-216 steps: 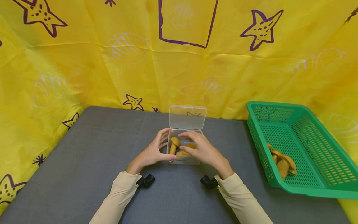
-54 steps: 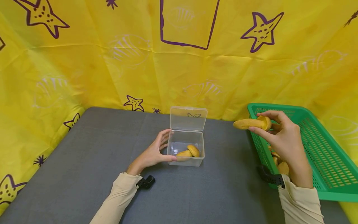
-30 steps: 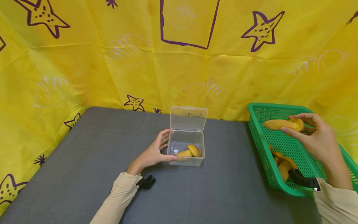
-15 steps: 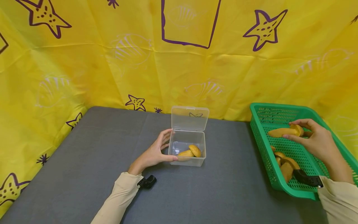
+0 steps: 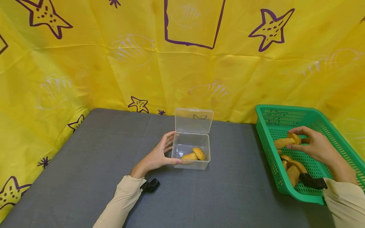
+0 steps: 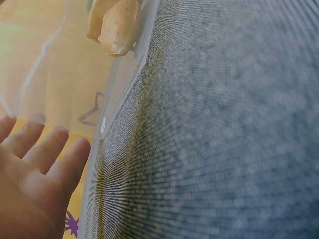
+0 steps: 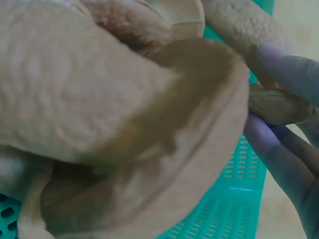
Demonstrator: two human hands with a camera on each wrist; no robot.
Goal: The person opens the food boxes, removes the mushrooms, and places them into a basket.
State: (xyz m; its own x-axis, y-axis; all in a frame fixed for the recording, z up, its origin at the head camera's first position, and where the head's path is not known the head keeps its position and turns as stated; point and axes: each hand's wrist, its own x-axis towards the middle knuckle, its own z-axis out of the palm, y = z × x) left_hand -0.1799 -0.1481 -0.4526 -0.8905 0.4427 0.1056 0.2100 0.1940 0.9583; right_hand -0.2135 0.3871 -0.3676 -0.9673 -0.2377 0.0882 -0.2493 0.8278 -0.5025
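Note:
A clear plastic box [image 5: 190,165] with its lid [image 5: 194,121] raised stands mid-table; one tan mushroom [image 5: 190,156] lies inside. My left hand [image 5: 155,156] holds the box by its left side, thumb at the front wall and fingers toward the back. In the left wrist view, the fingers [image 6: 70,164] reach to the clear plastic. Inside the green basket [image 5: 266,152], my right hand [image 5: 317,147] pinches another mushroom [image 5: 282,143] near its cap between thumb and fingers. Several mushrooms [image 5: 293,172] lie below it along the basket's left side; their undersides are hidden.
A grey cloth [image 5: 114,142] covers the table. Behind it and at the sides hangs a yellow curtain [image 5: 176,76] with sea-creature drawings. The basket's high perforated wall faces the box, and dark table surface lies between them.
Earlier my right hand was inside the box with two mushrooms; it has carried one right, over the basket, and lowered it in beside the others. My left hand has stayed at the box.

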